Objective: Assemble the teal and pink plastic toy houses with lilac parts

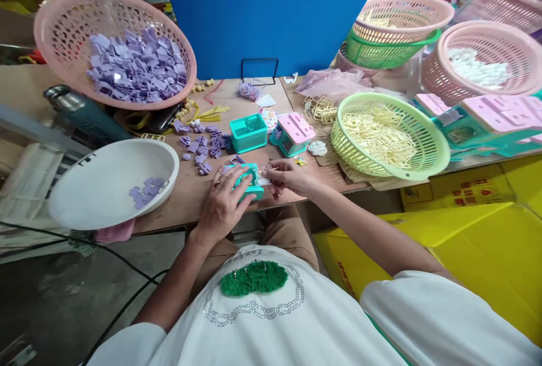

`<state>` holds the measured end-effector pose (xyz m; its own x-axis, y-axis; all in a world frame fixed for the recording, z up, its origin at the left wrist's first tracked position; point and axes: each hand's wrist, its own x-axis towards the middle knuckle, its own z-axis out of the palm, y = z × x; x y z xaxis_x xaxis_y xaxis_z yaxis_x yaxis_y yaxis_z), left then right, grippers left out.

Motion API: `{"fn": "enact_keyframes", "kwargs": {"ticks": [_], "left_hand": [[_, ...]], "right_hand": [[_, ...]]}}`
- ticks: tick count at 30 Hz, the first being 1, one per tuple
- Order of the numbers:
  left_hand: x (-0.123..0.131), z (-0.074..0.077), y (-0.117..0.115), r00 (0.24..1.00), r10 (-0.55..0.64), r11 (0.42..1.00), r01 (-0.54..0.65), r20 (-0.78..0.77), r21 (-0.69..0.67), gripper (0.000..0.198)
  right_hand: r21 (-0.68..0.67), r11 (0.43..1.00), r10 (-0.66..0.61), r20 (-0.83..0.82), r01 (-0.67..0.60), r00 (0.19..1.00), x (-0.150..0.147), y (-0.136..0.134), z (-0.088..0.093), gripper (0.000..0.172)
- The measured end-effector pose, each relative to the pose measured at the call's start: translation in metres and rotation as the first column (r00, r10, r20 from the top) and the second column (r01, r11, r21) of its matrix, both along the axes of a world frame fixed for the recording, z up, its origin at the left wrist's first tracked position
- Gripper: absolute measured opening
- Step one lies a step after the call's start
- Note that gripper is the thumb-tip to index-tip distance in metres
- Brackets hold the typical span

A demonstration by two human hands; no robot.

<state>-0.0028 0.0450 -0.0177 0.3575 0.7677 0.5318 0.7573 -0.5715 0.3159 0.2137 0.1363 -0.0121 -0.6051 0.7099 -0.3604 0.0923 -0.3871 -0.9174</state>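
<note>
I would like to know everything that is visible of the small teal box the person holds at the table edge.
The small teal box looks like glossy moulded plastic and is roughly rectangular. Much of it is hidden. The left hand grips it from the left with fingers over its top. The right hand pinches a small pale piece at its right end. It sits low over the near edge of the wooden table; whether it rests there cannot be told.

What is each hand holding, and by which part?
The left hand clasps the small teal box over its left side. The right hand pinches a tiny pale piece at the box's right end.
</note>
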Motion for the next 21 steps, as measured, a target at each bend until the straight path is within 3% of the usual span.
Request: {"fn": "enact_keyframes", "kwargs": {"ticks": [8,12,16,21], "left_hand": [[0.006,0.011,0.003,0.960,0.024,0.996,-0.047,-0.280,-0.076,0.054],[0.007,0.014,0.007,0.957,-0.002,0.992,-0.034,-0.289,-0.122,0.049],[0.009,0.013,0.010,0.957,-0.025,0.991,-0.014,-0.290,-0.132,0.045],[0.007,0.015,0.010,0.967,-0.046,0.982,-0.002,-0.249,-0.188,0.048]], "right_hand": [[-0.072,0.997,0.005,0.021,-0.004,1.000,0.001,0.006,-0.008,0.056],[-0.099,0.995,0.029,0.050,-0.024,0.998,0.001,0.010,-0.007,0.054],[-0.100,0.994,-0.032,0.078,0.039,0.996,-0.001,0.009,-0.011,0.052],[-0.217,0.972,-0.087,0.031,0.092,0.996,-0.003,0.005,-0.019,0.046]]}}
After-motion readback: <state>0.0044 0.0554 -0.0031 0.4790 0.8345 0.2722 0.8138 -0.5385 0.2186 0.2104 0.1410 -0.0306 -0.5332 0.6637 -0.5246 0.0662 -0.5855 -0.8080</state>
